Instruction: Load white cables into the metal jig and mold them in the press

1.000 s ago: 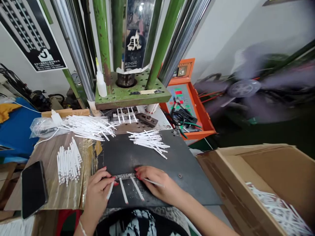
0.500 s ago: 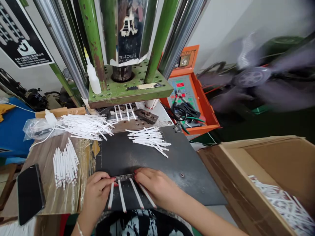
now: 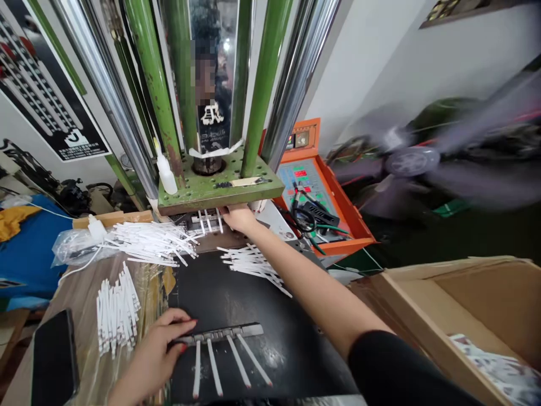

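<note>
My left hand [image 3: 158, 347] pinches the left end of a slotted metal bar [image 3: 222, 334] lying on the black work plate [image 3: 203, 293]. Several thin white strips [image 3: 214, 366] stick out of its slots toward me. My right hand [image 3: 239, 218] is stretched forward beneath the green press plate [image 3: 224, 192]. Its fingers are closed at the right end of a second metal bar [image 3: 196, 220], which also carries white strips; the fingertips are partly hidden. Under my right forearm lies a loose pile of white strips [image 3: 249, 262].
More white strips lie in a large heap [image 3: 152, 242] and a smaller bundle [image 3: 116, 310] at left, near a phone [image 3: 54, 355]. A squeeze bottle [image 3: 166, 175] stands on the press. An orange control box [image 3: 321, 197], a spinning fan [image 3: 412, 160] and a cardboard box [image 3: 416, 293] are at right.
My right hand has left the near metal bar and reached forward under the press to the other bar. My left hand stays on the near bar. The view has tilted up.
</note>
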### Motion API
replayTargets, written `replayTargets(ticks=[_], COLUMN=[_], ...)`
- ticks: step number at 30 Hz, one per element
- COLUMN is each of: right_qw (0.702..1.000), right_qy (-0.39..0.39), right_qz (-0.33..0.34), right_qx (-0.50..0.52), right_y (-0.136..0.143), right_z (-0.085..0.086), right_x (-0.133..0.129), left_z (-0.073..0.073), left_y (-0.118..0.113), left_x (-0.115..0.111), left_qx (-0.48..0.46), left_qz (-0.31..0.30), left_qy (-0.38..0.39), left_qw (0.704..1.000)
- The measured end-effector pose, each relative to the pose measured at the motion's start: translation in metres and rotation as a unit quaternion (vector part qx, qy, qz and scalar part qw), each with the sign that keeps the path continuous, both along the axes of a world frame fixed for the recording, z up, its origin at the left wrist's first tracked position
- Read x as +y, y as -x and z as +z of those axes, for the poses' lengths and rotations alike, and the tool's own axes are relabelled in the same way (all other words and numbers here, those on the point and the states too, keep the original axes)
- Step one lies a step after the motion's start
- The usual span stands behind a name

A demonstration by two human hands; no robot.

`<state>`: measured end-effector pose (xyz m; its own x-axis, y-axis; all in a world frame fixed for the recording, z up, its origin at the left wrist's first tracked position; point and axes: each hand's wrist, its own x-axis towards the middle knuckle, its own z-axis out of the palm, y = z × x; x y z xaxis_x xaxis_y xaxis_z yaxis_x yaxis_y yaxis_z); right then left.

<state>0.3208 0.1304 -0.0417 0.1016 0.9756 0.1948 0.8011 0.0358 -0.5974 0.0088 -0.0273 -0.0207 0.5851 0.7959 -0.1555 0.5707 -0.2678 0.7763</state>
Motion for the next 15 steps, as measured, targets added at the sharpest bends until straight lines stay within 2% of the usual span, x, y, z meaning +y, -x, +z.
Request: replayTargets(ticks=[2,3,4,5,6,7,9,11,13,15], right_qw=[1.0,1.0,1.0,1.0,1.0,1.0,0.999,0.999,0.998,0.997], right_qy=[-0.004,-0.008,-0.013,-0.017,-0.02,-0.023,-0.027,-0.031,-0.034,-0.04], right_qz=[-0.012,-0.012,-0.012,-0.012,-0.013,-0.014,-0.021,-0.032,-0.044,-0.052], right_qx=[-0.004,-0.004,-0.005,-0.005,-0.005,-0.006,-0.011,-0.019,-0.03,-0.04], right_y=[0.002,0.001,-0.002,-0.006,-0.011,-0.016,-0.026,-0.031,-0.033,-0.033], right_z=[-0.008,-0.011,-0.014,-0.016,-0.018,-0.02,-0.022,-0.023,-0.023,-0.021], right_x=[0.033,0.042,0.048,0.051,0.052,0.051,0.05,0.05,0.051,0.052], left_z=[0.013,0.015,0.014,0.01,0.005,-0.002,-0.015,-0.023,-0.026,-0.026], left_y=[-0.008,-0.017,-0.031,-0.047,-0.067,-0.087,-0.126,-0.157,-0.177,-0.186], left_x=[0.027,0.045,0.066,0.088,0.11,0.131,0.165,0.184,0.191,0.192], left_qx=[-0.084,-0.148,-0.214,-0.282,-0.346,-0.359,-0.374,-0.378,-0.389,-0.397], left_qz=[0.032,0.079,0.131,0.201,0.272,0.29,0.289,0.255,0.213,0.176], left_qy=[0.073,0.121,0.175,0.227,0.282,0.303,0.347,0.393,0.437,0.467], left_qw=[0.993,0.978,0.952,0.91,0.853,0.834,0.81,0.798,0.782,0.77])
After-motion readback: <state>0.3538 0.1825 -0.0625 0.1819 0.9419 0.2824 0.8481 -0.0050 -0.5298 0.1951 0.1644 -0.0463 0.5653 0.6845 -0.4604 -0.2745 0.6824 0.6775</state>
